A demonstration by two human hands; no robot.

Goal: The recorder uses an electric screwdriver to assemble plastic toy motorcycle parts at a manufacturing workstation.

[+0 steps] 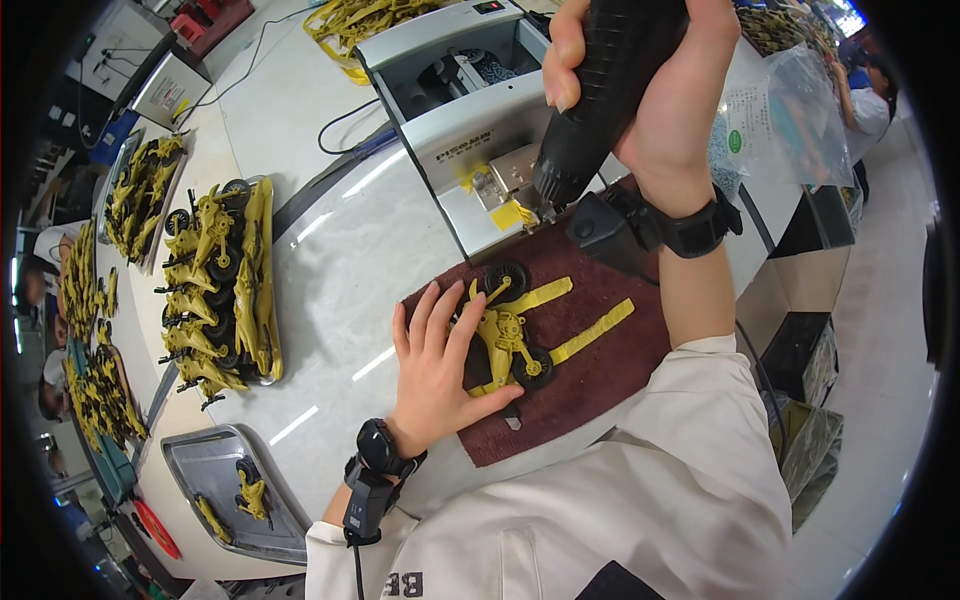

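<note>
My right hand [680, 130] is wrapped round a black electric screwdriver [605, 95], held nose-down. Its tip is at the front outlet of a grey screw feeder [470, 150]; the exact contact is hard to see. My left hand [435, 355] lies with fingers spread over the left side of a yellow toy motorcycle [503, 340] with black wheels. Its index finger and thumb rest on either side of the toy, hiding part of it. The motorcycle lies on a dark red mat [600, 370], beside two yellow strips [600, 327].
A metal tray [268, 300] piled with yellow motorcycles stands left. Nearer, another metal tray [290, 535] holds a motorcycle and a loose yellow part. A yellow bin [350, 65] of parts is behind. A clear plastic bag [790, 120] lies right of the feeder; people are further off.
</note>
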